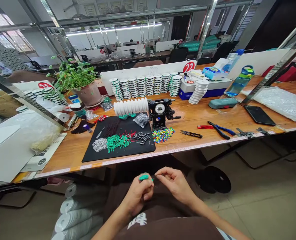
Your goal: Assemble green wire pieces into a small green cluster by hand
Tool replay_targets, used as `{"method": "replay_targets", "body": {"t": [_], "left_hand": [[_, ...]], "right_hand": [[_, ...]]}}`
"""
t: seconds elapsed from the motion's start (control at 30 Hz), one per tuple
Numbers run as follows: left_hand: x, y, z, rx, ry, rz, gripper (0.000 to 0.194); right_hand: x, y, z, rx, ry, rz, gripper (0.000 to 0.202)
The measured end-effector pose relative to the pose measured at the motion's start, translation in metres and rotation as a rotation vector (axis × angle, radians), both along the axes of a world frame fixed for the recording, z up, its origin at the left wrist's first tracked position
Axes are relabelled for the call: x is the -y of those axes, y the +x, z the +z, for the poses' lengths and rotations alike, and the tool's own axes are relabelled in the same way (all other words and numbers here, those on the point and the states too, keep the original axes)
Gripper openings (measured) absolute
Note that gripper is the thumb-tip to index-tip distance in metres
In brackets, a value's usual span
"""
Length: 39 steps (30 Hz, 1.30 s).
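Over my lap, in front of the table edge, my left hand [141, 191] is closed around a small teal-green bundle [144, 177], which looks like a coil of wound cord or beads. My right hand [175, 185] is just to its right, thumb and fingertips pinched together close to the bundle. Whatever lies in that pinch is too fine to make out. On the black mat [128, 151] beyond my hands lie green tubes [118, 141], silver beads [99, 144], red wires [130, 135] and dark small parts [142, 137].
A winding machine [160, 111] with a dial carries white spools [130, 106]. Colourful beads [163, 134], thread snips [191, 133] and pliers [221, 130] lie to its right. Stacked spools [149, 85] line the back, beside a potted plant [88, 93]. A phone [259, 115] rests far right.
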<state>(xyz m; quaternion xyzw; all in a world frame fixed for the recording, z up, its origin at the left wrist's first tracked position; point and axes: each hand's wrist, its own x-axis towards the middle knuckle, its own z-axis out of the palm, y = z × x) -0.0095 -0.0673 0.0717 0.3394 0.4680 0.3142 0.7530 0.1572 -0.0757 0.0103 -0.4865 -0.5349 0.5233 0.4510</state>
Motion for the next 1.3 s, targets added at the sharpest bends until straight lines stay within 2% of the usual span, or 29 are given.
{"method": "replay_targets", "body": {"t": [0.17, 0.53, 0.7, 0.83, 0.9, 0.97, 1.07, 1.17, 1.3], "left_hand": [[0.001, -0.003, -0.003, 0.154, -0.143, 0.001, 0.027], [0.0, -0.003, -0.005, 0.142, -0.156, 0.0, 0.025], [0.0, 0.002, -0.006, 0.034, -0.125, 0.0, 0.024], [0.001, 0.005, -0.01, -0.04, -0.066, -0.01, 0.031], [0.0, 0.004, -0.012, -0.09, -0.012, -0.033, 0.029], [-0.002, 0.003, -0.012, -0.213, 0.125, -0.034, 0.026], [-0.006, -0.001, -0.01, -0.442, 0.357, -0.02, 0.027], [-0.007, -0.006, -0.009, -0.544, 0.418, -0.046, 0.03], [-0.006, -0.006, -0.012, -0.587, 0.494, -0.026, 0.029]], "right_hand": [[0.003, 0.002, 0.001, 0.186, 0.105, -0.045, 0.021], [0.007, 0.001, 0.002, 0.167, 0.109, -0.02, 0.02], [0.007, -0.003, 0.005, 0.051, 0.053, 0.02, 0.022], [0.005, -0.008, 0.01, -0.256, -0.099, 0.111, 0.031], [0.003, -0.009, 0.01, -0.402, -0.164, 0.066, 0.038], [0.003, -0.009, 0.01, -0.429, -0.174, 0.014, 0.04], [0.005, -0.006, 0.008, -0.194, -0.083, 0.035, 0.034], [0.007, -0.004, 0.008, 0.119, 0.075, 0.024, 0.032], [0.007, -0.006, 0.013, 0.341, 0.255, -0.01, 0.016]]}}
